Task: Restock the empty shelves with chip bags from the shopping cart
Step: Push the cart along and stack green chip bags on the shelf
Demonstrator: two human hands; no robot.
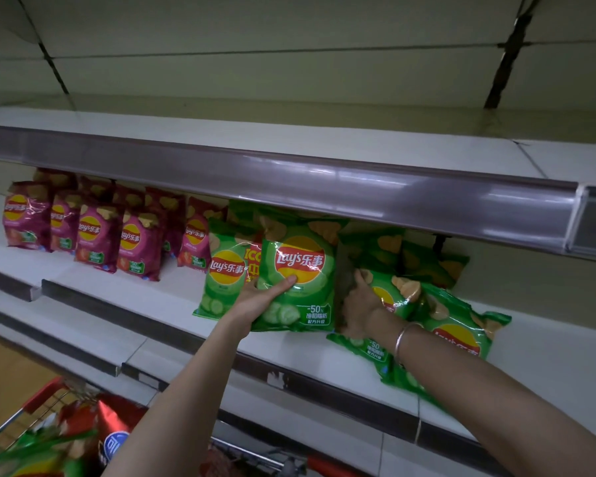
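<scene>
I see my left hand and right hand bare, forearms unsleeved, a thin silver bangle circling the right wrist.

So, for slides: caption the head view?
Left hand grips an upright green bag, right hand a tilted green bag, on the shelf beside maroon bags.

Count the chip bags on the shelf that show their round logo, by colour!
Purple bags: 5
Green bags: 4
Total: 9
Others behind are too hidden to count.
</scene>
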